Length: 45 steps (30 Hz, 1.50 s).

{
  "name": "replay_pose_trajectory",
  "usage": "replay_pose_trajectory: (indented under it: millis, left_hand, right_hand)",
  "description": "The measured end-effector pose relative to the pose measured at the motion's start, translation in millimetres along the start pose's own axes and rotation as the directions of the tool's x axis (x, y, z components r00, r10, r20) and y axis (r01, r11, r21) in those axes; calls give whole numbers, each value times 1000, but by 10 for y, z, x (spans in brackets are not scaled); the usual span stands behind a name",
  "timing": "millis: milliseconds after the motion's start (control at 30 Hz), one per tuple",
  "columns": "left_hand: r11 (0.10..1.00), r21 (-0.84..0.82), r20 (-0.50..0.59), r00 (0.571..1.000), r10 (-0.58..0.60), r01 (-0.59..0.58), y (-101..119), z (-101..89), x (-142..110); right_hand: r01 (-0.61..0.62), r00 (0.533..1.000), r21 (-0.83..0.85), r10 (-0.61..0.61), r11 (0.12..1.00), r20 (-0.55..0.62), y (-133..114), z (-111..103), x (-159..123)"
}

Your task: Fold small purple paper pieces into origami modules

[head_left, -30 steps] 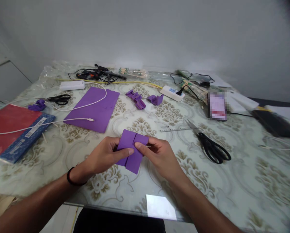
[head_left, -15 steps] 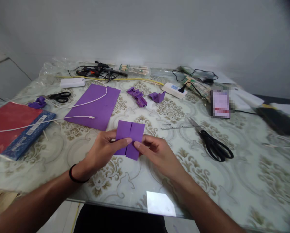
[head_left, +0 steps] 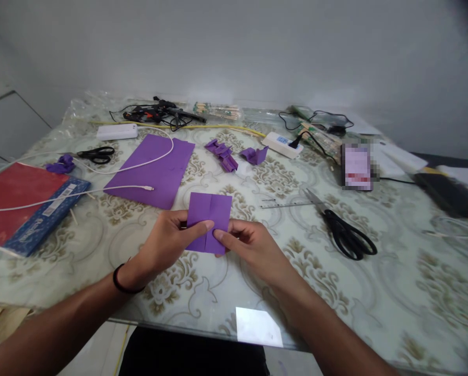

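A folded purple paper (head_left: 209,209) is held up above the near middle of the table, its two flaps meeting along a centre line. My left hand (head_left: 171,237) pinches its left side, thumb on the front and fingers behind. On the right side my right hand (head_left: 253,243) grips it the same way, the thumb close to the centre line. Both hands' fingers behind the paper are partly hidden. Beyond them lie larger purple sheets (head_left: 148,172), a pleated purple paper piece (head_left: 223,155) and a smaller folded purple piece (head_left: 255,155).
Black-handled scissors (head_left: 347,235) lie right, beside a clear ruler (head_left: 284,204). A white cable (head_left: 132,187) crosses the sheets. Smaller scissors (head_left: 96,154) and a red-and-blue packet (head_left: 34,209) sit left. At the back are a power strip (head_left: 283,144) and a glue gun (head_left: 155,112).
The gap between the paper's two flaps has narrowed, and their edges now line up more evenly. Both hands keep their hold in nearly the same place.
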<state>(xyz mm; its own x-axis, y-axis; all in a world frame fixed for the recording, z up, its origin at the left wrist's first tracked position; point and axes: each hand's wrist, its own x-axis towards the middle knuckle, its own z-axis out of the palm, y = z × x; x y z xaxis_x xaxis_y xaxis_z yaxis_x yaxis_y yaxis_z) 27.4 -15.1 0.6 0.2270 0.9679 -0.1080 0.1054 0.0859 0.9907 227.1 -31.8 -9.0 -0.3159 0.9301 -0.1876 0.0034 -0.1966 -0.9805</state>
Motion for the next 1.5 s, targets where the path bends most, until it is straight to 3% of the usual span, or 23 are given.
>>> replay_pose_trajectory:
  millis: [133,333,633,933,1267,1500]
  left_hand:
    - [1000,20,-72,997,21,-19,-5,-11,9]
    - [1000,-23,-12,1000,20,-21,29,-38,37]
    - [998,-62,-38,999,31,-34,-38,-67,63]
    - [990,-132,-25,999,43,-46,-104,-90,74]
    - [990,-138,-40,999,35,-41,-31,-56,65]
    - [992,-126,2,1000,-8,8,-25,-41,46]
  right_hand:
    - [-53,995,58,48,997,84,-4,14,-5]
    - [-35,999,11,35,999,23,-7,1,9]
    - [69,998,-63,-68,996,20,-44,-7,-15]
    - [-31,999,10,31,999,23,-47,-13,-26]
    - [-37,998,101,42,994,-48,-26,21,4]
    - [67,984,16,-64,998,-166,-24,9,-23]
